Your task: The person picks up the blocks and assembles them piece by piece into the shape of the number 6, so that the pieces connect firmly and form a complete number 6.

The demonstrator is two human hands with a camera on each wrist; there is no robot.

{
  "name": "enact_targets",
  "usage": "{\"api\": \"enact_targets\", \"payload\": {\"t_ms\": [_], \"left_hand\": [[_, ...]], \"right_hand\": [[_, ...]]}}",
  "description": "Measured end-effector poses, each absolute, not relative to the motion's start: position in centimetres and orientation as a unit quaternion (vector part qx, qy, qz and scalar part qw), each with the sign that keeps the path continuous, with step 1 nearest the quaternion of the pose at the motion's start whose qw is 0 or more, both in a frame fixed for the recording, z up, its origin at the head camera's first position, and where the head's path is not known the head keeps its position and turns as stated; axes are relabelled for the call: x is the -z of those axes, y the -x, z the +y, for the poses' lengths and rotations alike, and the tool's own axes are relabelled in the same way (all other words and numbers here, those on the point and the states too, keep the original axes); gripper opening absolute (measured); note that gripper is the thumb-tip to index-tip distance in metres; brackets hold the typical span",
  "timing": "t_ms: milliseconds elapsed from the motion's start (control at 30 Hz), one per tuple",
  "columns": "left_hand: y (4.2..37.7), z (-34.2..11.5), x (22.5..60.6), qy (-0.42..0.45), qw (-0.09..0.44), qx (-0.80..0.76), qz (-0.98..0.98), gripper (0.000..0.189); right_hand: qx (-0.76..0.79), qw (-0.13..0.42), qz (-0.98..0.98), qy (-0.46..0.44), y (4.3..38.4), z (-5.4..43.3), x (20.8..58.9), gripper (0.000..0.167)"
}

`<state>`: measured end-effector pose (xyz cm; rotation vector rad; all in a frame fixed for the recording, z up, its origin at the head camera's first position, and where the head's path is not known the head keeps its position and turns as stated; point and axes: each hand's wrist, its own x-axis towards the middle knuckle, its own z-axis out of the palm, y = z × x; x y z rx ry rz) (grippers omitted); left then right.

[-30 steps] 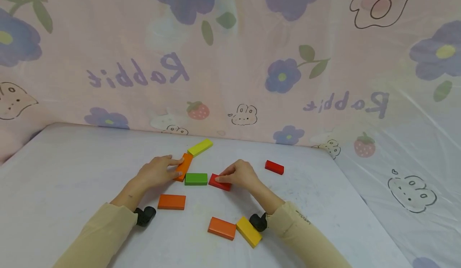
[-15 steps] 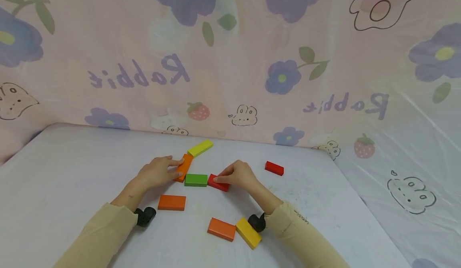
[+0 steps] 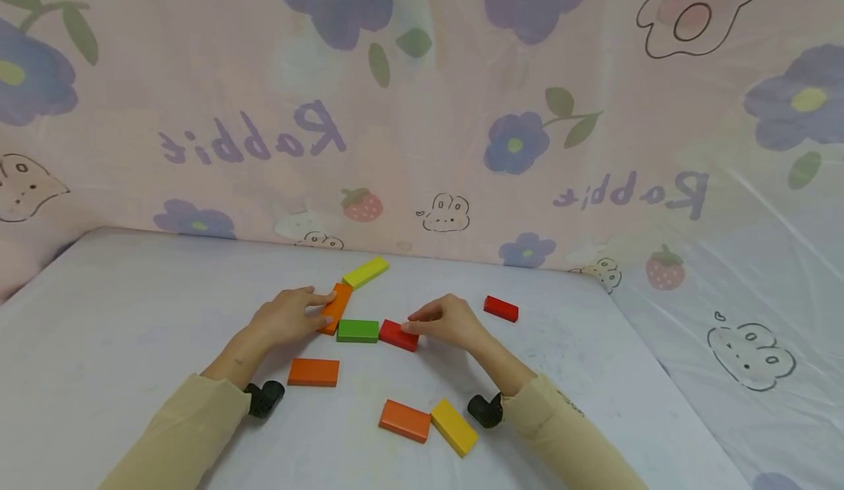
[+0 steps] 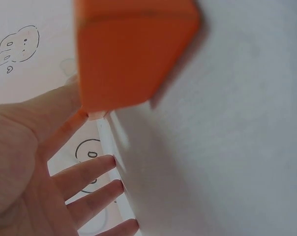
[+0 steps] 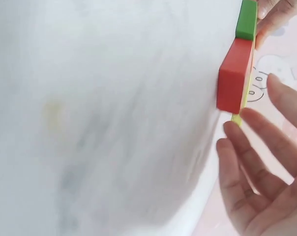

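Note:
My left hand (image 3: pixel 286 316) touches an orange block (image 3: pixel 339 299) with its thumb and forefinger, its other fingers spread. A green block (image 3: pixel 358 331) lies at the near end of that orange one, and a red block (image 3: pixel 394 332) stands end to end with the green. Close to the red block's right end is my right hand (image 3: pixel 451 321); in the right wrist view its thumb (image 5: pixel 286 96) stands away from the block (image 5: pixel 232 81) and the fingers are loosely bent. A yellow-green block (image 3: pixel 365 273) meets the far end of the orange block.
Another orange block (image 3: pixel 313 372) lies in front of the left hand; it looms large in the left wrist view. Nearer still are an orange block (image 3: pixel 404 421) and a yellow block (image 3: pixel 454 428). A second red block (image 3: pixel 501 308) lies at the right. A printed curtain (image 3: pixel 422 124) rises behind.
The red block has slid slightly left until it meets the green block. My right hand has since let go of it and drawn back to the right. The left hand has stayed put.

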<state>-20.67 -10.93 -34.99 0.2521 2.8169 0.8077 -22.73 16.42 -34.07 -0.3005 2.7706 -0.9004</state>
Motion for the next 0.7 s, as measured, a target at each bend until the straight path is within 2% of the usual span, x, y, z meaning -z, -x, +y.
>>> {"api": "enact_targets", "payload": {"t_ms": [267, 700], "left_hand": [[20.6, -10.9, 35.0, -0.083, 0.1, -0.273, 0.953, 0.047], [20.6, -11.0, 35.1, -0.091, 0.097, -0.271, 0.953, 0.048]], "right_hand": [[0.335, 0.079, 0.931, 0.117, 22.4, 18.3, 34.1, 0.026], [0.364, 0.064, 0.925, 0.09, 22.2, 20.7, 34.7, 0.029]]}}
